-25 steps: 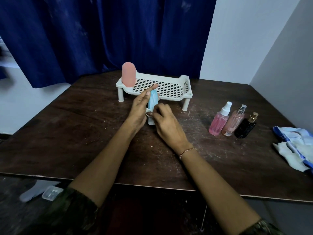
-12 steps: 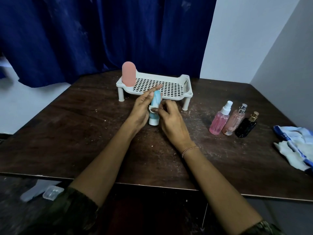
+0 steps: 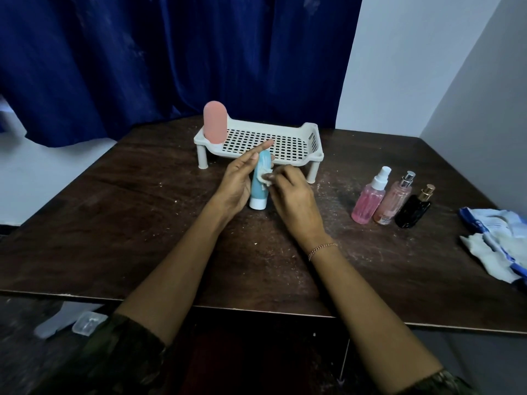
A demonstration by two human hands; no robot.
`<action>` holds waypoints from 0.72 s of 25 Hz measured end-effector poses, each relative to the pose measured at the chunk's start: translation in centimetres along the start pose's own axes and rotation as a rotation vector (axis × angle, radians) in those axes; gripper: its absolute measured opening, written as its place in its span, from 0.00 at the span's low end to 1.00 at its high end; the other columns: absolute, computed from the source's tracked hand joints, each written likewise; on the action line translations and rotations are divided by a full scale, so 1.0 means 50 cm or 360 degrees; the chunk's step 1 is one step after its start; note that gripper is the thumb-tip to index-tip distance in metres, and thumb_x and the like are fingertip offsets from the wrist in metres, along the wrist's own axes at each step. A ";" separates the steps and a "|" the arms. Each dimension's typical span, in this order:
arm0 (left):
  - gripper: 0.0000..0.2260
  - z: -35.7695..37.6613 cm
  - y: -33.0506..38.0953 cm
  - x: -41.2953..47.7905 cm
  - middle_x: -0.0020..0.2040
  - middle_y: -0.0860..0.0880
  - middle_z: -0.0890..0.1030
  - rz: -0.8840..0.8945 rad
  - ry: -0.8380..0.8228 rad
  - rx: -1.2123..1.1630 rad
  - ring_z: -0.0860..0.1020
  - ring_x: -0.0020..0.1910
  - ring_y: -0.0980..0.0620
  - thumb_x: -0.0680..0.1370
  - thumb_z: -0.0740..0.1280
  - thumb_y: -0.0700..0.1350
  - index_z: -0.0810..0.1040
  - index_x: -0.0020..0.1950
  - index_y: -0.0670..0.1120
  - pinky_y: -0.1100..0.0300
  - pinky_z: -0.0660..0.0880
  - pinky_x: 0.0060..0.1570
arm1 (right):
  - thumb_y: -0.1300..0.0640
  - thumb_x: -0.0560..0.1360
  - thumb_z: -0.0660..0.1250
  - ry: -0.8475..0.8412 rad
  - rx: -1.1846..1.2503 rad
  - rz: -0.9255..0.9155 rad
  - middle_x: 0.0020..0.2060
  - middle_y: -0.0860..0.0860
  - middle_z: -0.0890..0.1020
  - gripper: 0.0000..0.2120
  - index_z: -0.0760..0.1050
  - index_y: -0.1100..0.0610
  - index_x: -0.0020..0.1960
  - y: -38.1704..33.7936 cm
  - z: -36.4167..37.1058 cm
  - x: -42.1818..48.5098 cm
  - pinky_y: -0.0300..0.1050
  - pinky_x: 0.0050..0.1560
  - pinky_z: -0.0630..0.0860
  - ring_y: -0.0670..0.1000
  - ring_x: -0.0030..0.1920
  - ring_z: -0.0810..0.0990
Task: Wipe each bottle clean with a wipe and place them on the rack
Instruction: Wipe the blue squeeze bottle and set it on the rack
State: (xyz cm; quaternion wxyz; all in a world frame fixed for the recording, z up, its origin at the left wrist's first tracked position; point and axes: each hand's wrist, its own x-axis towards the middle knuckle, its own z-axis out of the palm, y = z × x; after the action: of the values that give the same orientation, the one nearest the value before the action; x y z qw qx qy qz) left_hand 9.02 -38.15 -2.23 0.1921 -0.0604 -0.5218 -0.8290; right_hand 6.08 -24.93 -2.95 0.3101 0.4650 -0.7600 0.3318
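Behind the bench (image 3: 128, 223), a dark blue curtain (image 3: 142, 67) fills the left and middle of the room, and a pale wall (image 3: 413, 67) takes the right corner. The bench is dark wood, scuffed and flecked with pale specks.

Toward its far edge stands one white slotted rack (image 3: 315, 138) on short legs, with one pink bottle (image 3: 215, 122) upright at its left end. At the bench's right edge lies one crumpled blue-and-white wipes pack (image 3: 496, 240).

In front of the rack my left hand (image 3: 236, 183) holds the blue tube (image 3: 258, 186) cap-down, fingers curled behind it and the index finger straight, reaching over the rack. I cannot tell whether the white cap touches the bench. My right hand (image 3: 293, 198) has its fingers pinched on one small white wipe (image 3: 266, 178), pressed against the tube's upper part. Both hands hide part of the rack's front rim and the tube's sides.

To the right, well apart from the rack, three bottles stand in a close row: a pink spray bottle (image 3: 368, 205), a pale pink perfume bottle (image 3: 392, 203) and a black perfume bottle (image 3: 413, 212).

That makes five bottles: one on the rack, one in hand, three waiting.
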 end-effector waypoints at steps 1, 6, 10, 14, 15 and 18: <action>0.16 -0.001 0.000 0.001 0.67 0.36 0.70 -0.0002 -0.0002 0.0016 0.75 0.55 0.53 0.82 0.53 0.40 0.69 0.68 0.41 0.64 0.74 0.55 | 0.63 0.74 0.65 -0.0036 -0.0002 -0.0062 0.46 0.59 0.77 0.09 0.76 0.68 0.51 -0.006 0.003 -0.002 0.47 0.48 0.76 0.56 0.46 0.76; 0.15 0.002 0.002 -0.002 0.60 0.40 0.77 -0.0008 0.0025 0.0081 0.77 0.51 0.56 0.82 0.53 0.40 0.71 0.66 0.43 0.66 0.75 0.51 | 0.62 0.75 0.62 -0.0105 -0.0045 -0.0179 0.47 0.60 0.75 0.09 0.75 0.68 0.50 -0.013 0.009 -0.001 0.46 0.46 0.73 0.53 0.47 0.70; 0.14 0.008 0.002 -0.008 0.49 0.47 0.82 -0.0045 -0.0013 -0.0025 0.79 0.48 0.55 0.82 0.53 0.39 0.72 0.65 0.42 0.65 0.76 0.51 | 0.65 0.73 0.64 0.0077 -0.0003 -0.0072 0.48 0.62 0.76 0.09 0.76 0.69 0.51 -0.006 0.000 0.004 0.43 0.51 0.70 0.53 0.49 0.69; 0.15 0.014 0.006 -0.011 0.54 0.46 0.81 -0.0046 0.0027 0.0009 0.79 0.51 0.56 0.82 0.52 0.38 0.70 0.67 0.41 0.67 0.76 0.50 | 0.64 0.74 0.63 -0.0061 -0.0019 -0.0177 0.48 0.61 0.76 0.09 0.76 0.69 0.50 -0.017 0.007 -0.003 0.44 0.48 0.71 0.53 0.47 0.70; 0.15 0.015 0.007 -0.012 0.53 0.47 0.81 -0.0054 0.0018 -0.0008 0.79 0.51 0.57 0.82 0.52 0.38 0.70 0.66 0.41 0.66 0.76 0.50 | 0.64 0.73 0.63 -0.0034 -0.0019 -0.0152 0.48 0.60 0.76 0.09 0.76 0.69 0.50 -0.014 0.006 -0.002 0.44 0.48 0.71 0.53 0.48 0.70; 0.16 0.020 0.009 -0.017 0.49 0.48 0.83 -0.0119 -0.0031 -0.0073 0.80 0.50 0.55 0.82 0.50 0.42 0.72 0.64 0.42 0.63 0.77 0.51 | 0.63 0.73 0.63 0.0091 -0.0010 -0.0038 0.48 0.60 0.76 0.10 0.77 0.67 0.52 -0.003 -0.003 0.003 0.42 0.50 0.71 0.53 0.49 0.70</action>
State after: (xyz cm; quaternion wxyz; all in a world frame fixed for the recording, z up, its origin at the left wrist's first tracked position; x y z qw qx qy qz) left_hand 9.87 -37.23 -1.65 0.1544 -0.0533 -0.5062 -0.8468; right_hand 6.19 -24.96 -2.71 0.3371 0.4633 -0.7463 0.3387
